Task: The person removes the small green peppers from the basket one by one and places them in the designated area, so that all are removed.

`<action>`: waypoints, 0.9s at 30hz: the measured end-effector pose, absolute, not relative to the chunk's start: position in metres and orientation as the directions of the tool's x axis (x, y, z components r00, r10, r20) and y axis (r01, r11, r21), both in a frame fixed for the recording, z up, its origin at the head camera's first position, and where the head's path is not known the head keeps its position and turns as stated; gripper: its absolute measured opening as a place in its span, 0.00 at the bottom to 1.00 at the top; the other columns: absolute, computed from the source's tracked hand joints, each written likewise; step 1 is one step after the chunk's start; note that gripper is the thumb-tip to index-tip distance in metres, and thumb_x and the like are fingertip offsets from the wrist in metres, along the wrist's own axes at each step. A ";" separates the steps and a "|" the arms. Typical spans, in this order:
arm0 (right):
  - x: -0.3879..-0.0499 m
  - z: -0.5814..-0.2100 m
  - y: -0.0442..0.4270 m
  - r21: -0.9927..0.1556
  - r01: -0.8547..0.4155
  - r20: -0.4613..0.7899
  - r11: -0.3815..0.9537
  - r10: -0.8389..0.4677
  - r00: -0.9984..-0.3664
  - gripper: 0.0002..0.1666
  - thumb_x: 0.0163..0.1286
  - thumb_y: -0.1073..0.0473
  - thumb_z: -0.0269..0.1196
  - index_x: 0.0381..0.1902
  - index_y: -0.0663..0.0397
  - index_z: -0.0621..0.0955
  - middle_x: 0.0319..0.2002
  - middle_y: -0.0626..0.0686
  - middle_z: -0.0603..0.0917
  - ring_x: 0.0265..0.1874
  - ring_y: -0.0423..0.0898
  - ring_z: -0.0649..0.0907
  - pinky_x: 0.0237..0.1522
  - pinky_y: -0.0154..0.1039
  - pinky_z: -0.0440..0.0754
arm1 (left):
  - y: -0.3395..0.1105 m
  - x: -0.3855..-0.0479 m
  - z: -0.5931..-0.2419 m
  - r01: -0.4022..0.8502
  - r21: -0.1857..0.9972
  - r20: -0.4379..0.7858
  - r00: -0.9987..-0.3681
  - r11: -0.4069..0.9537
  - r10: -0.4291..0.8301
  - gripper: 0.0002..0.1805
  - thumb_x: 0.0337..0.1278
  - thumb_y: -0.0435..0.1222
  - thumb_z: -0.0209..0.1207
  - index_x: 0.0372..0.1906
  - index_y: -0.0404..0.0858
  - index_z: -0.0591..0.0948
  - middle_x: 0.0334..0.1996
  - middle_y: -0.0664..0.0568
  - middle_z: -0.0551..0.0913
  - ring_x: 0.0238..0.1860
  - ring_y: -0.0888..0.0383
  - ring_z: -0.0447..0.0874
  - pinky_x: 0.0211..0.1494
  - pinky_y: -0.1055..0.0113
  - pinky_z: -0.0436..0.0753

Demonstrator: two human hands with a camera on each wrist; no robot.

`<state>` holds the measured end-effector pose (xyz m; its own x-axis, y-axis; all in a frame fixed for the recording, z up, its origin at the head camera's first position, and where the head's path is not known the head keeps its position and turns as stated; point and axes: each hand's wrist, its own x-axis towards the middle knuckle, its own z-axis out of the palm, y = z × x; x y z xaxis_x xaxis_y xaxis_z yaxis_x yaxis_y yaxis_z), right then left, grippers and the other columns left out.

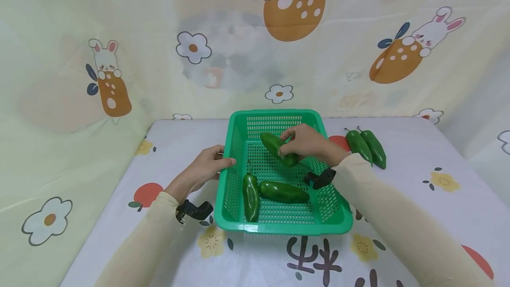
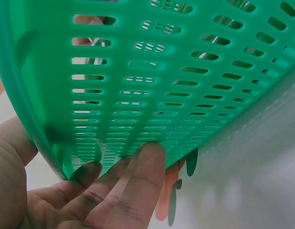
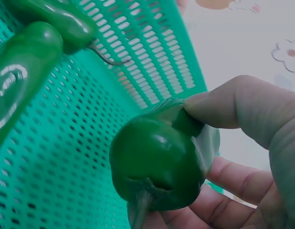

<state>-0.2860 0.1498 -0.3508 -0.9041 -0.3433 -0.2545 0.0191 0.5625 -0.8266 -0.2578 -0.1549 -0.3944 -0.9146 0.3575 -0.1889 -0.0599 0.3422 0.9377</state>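
Gripping a green pepper over the basket's far half, the right hand was nearer than the left hand in the head view; the pepper's long axis slanted from far left to near right. Left wrist view: thumb and fingers clasped the basket's rim. Right wrist view: thumb and fingers clamped the pepper, stem toward camera.

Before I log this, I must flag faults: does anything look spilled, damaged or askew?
Nothing stands out: the basket sits upright, two peppers lie inside, the right hand holds a third, and two more rest on the table.
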 end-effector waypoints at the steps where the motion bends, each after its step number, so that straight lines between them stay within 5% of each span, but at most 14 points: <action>1: -0.286 -0.348 0.153 -0.828 0.021 -0.253 0.561 -0.340 -0.906 0.33 0.62 0.61 0.72 0.64 0.67 0.77 0.54 0.64 0.79 0.38 0.48 0.86 0.39 0.45 0.91 | -0.155 -0.257 -0.394 -0.059 0.937 -0.189 -0.914 0.344 0.358 0.26 0.73 0.36 0.60 0.69 0.29 0.71 0.58 0.32 0.81 0.49 0.44 0.90 0.49 0.51 0.92; 12: -0.282 -0.321 0.194 -0.828 0.019 -0.213 0.560 -0.282 -0.935 0.33 0.69 0.57 0.70 0.68 0.63 0.75 0.58 0.64 0.79 0.47 0.53 0.85 0.45 0.47 0.91 | -0.154 -0.256 -0.393 -0.080 0.925 -0.215 -0.916 0.372 0.338 0.26 0.73 0.37 0.60 0.69 0.31 0.72 0.59 0.33 0.81 0.49 0.46 0.90 0.52 0.50 0.91; 27: -0.277 -0.311 0.255 -0.781 0.032 -0.135 0.624 -0.120 -0.984 0.31 0.73 0.50 0.67 0.66 0.62 0.75 0.53 0.62 0.82 0.41 0.50 0.87 0.47 0.48 0.90 | -0.157 -0.257 -0.395 -0.068 0.933 -0.205 -0.908 0.354 0.366 0.26 0.74 0.36 0.59 0.70 0.29 0.70 0.59 0.32 0.81 0.50 0.46 0.90 0.53 0.50 0.91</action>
